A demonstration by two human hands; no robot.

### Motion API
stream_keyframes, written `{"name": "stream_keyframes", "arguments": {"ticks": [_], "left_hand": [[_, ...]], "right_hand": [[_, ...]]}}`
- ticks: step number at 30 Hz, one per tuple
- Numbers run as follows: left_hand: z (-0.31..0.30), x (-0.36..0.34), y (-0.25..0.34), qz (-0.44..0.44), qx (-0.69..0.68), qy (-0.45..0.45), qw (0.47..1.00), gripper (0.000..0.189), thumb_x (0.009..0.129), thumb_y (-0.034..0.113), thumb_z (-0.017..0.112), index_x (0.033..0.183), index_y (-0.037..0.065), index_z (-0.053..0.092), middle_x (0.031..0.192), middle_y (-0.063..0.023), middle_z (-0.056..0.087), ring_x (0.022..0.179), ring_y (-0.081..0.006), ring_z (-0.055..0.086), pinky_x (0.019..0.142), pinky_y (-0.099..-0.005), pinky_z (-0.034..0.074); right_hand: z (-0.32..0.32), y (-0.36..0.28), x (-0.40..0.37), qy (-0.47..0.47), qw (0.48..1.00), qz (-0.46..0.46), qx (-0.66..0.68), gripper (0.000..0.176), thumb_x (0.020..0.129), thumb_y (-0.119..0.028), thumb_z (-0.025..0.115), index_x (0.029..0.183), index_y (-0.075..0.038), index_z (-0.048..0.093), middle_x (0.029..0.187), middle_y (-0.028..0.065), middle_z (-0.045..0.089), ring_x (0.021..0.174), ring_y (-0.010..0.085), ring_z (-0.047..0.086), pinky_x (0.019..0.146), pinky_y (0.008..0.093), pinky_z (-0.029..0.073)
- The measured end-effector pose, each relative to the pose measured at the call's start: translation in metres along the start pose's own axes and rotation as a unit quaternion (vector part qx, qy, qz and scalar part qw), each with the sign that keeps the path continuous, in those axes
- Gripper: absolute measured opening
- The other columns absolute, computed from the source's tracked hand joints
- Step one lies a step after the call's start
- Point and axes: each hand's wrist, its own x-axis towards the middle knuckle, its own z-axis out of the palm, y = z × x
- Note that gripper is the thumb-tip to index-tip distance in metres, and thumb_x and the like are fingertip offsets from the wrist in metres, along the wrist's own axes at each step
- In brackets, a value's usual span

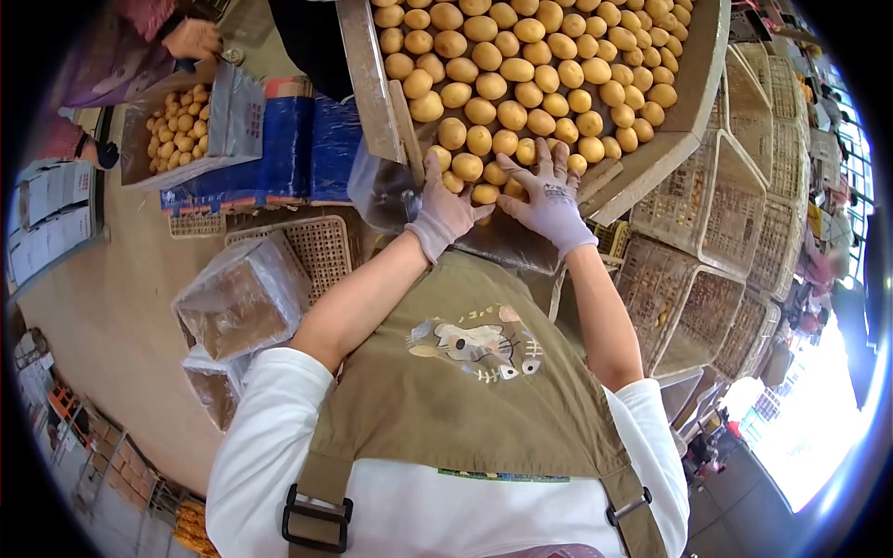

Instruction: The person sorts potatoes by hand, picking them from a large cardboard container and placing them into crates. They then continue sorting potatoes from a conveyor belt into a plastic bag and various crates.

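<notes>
A: Where are the round yellow fruits (513,115) placed?

B: They are spread over the worktop (367,79), at the top centre of the frame, and by its raised edges they are bordered.

A: How are they touched?

B: The gloved left hand (443,214) is laid against the fruits at the lower end of the worktop, its thumb being held wide from the other fingers. By the gloved right hand (547,200), just beside it, several fruits are partly covered, and its fingers are spread wide. Between both, a few fruits are seen.

A: What is kept under the palms?

B: That cannot be told, because it is hidden.

A: And around?

B: In the upper left, more such fruits are contained in a plastic-lined box (234,116), near a blue-covered stack (285,135). At the right, beige plastic crates (679,209) are piled. In the lower centre, an olive apron (465,400) is worn.
</notes>
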Motion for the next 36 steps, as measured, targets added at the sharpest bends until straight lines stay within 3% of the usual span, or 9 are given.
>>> {"name": "stream_keyframes", "arguments": {"ticks": [12, 14, 16, 17, 20, 22, 24, 25, 36], "left_hand": [[0.004, -0.001, 0.002, -0.002, 0.022, 0.042, 0.999, 0.085, 0.088, 0.079, 0.041, 0.148, 0.019, 0.041, 0.147, -0.0061, 0.044, 0.139, -0.0305, 0.04, 0.111, -0.0625, 0.029], [0.0, -0.001, 0.003, 0.006, 0.067, 0.045, 0.997, 0.071, 0.09, 0.064, 0.055, 0.144, 0.019, 0.045, 0.143, -0.0059, 0.049, 0.135, -0.0257, 0.045, 0.112, -0.0545, 0.033], [-0.018, 0.011, -0.003, 0.021, 0.135, 0.097, 0.986, 0.059, 0.094, 0.051, 0.061, 0.141, 0.019, 0.048, 0.142, -0.0057, 0.051, 0.132, -0.0229, 0.049, 0.112, -0.0487, 0.037], [-0.029, 0.015, -0.005, 0.056, 0.17, 0.041, 0.983, 0.049, 0.097, 0.04, 0.06, 0.139, 0.019, 0.05, 0.14, -0.0054, 0.053, 0.129, -0.0219, 0.051, 0.111, -0.0437, 0.04], [-0.036, 0.028, -0.004, 0.101, 0.14, 0.014, 0.985, 0.036, 0.102, 0.023, 0.054, 0.138, 0.019, 0.052, 0.137, -0.0052, 0.055, 0.123, -0.0215, 0.055, 0.11, -0.0358, 0.044], [-0.038, 0.019, -0.005, 0.185, 0.282, -0.016, 0.941, 0.056, 0.096, 0.05, 0.055, 0.145, 0.026, 0.043, 0.149, -0.0039, 0.044, 0.137, -0.0242, 0.043, 0.115, -0.0485, 0.032], [0.004, -0.002, 0.0, 0.036, 0.006, 0.109, 0.993, 0.072, 0.09, 0.067, 0.054, 0.149, 0.029, 0.039, 0.156, -0.0026, 0.037, 0.144, -0.0248, 0.033, 0.116, -0.056, 0.024], [0.003, -0.002, -0.004, 0.034, 0.033, 0.032, 0.998, 0.093, 0.08, 0.086, 0.045, 0.153, 0.031, 0.032, 0.157, 0.0004, 0.032, 0.144, -0.0229, 0.029, 0.116, -0.0596, 0.017], [-0.012, 0.005, -0.002, -0.006, -0.004, -0.047, 0.999, 0.089, 0.085, 0.083, 0.041, 0.153, 0.026, 0.03, 0.159, -0.0031, 0.032, 0.145, -0.031, 0.032, 0.111, -0.0641, 0.026]], "right_hand": [[-0.002, 0.007, 0.002, 0.039, 0.999, -0.029, -0.018, 0.055, 0.084, -0.052, 0.066, 0.137, -0.039, 0.059, 0.155, 0.0202, 0.037, 0.147, 0.0461, 0.024, 0.115, 0.0625, 0.022], [0.016, 0.045, 0.026, 0.104, 0.962, -0.012, 0.254, 0.048, 0.085, -0.045, 0.066, 0.129, -0.027, 0.066, 0.144, 0.0176, 0.049, 0.139, 0.0419, 0.038, 0.112, 0.0541, 0.033], [-0.016, 0.021, 0.017, 0.314, 0.948, 0.045, 0.031, 0.044, 0.085, -0.042, 0.067, 0.124, -0.022, 0.069, 0.136, 0.0177, 0.057, 0.131, 0.0388, 0.048, 0.11, 0.0512, 0.036], [-0.013, 0.024, 0.016, 0.291, 0.953, 0.034, -0.079, 0.04, 0.086, -0.039, 0.067, 0.121, -0.019, 0.071, 0.132, 0.019, 0.06, 0.124, 0.0383, 0.054, 0.107, 0.0496, 0.039], [-0.018, 0.044, 0.027, 0.167, 0.97, 0.038, 0.172, 0.043, 0.086, -0.039, 0.067, 0.124, -0.02, 0.07, 0.136, 0.0201, 0.057, 0.122, 0.0404, 0.055, 0.107, 0.0495, 0.039], [-0.025, 0.04, 0.035, 0.292, 0.947, 0.088, 0.097, 0.052, 0.084, -0.048, 0.067, 0.13, -0.024, 0.065, 0.144, 0.0185, 0.049, 0.127, 0.0422, 0.048, 0.109, 0.057, 0.034], [-0.016, 0.017, 0.042, 0.195, 0.979, 0.049, 0.033, 0.063, 0.083, -0.052, 0.067, 0.14, -0.027, 0.057, 0.155, 0.0207, 0.037, 0.138, 0.0472, 0.035, 0.11, 0.0647, 0.028], [-0.008, 0.003, 0.046, 0.131, 0.991, 0.023, 0.033, 0.07, 0.082, -0.056, 0.066, 0.146, -0.035, 0.048, 0.162, 0.0226, 0.022, 0.146, 0.0528, 0.019, 0.111, 0.0697, 0.02], [0.006, 0.01, 0.02, 0.081, 0.996, -0.005, 0.048, 0.064, 0.084, -0.049, 0.067, 0.145, -0.044, 0.049, 0.159, 0.024, 0.028, 0.146, 0.0477, 0.025, 0.119, 0.0552, 0.018]]}}
